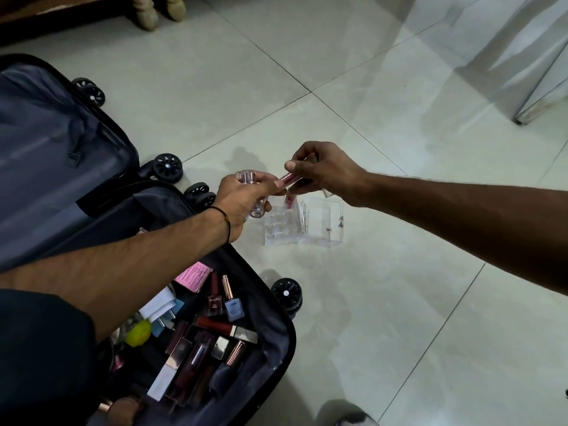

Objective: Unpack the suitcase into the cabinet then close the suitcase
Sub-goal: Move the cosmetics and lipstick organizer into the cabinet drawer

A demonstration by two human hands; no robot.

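open suitcase [61, 149] at 8 o'clock, cosmetics [215, 333] loose inside. left hand [246, 201] grips a clear tube [246, 177]; right hand [325, 173] pinches a pink tube [289, 177] above the clear organizer [319, 224]. tiled floor [430, 302] open toward 3 o'clock.

One wide-angle view, worn on the head, looks forward and steeply down at the tiled floor [399, 302]. It sits close above the fingers [292, 165], which meet near mid-frame. The open suitcase [61, 149] fills the edge left of them.

black grey-lined suitcase [61, 142] lies open at 8 o'clock, cosmetics [212, 336] loose in its 6 o'clock half, clear tube [246, 176] and pink tube [287, 178] held centrally.
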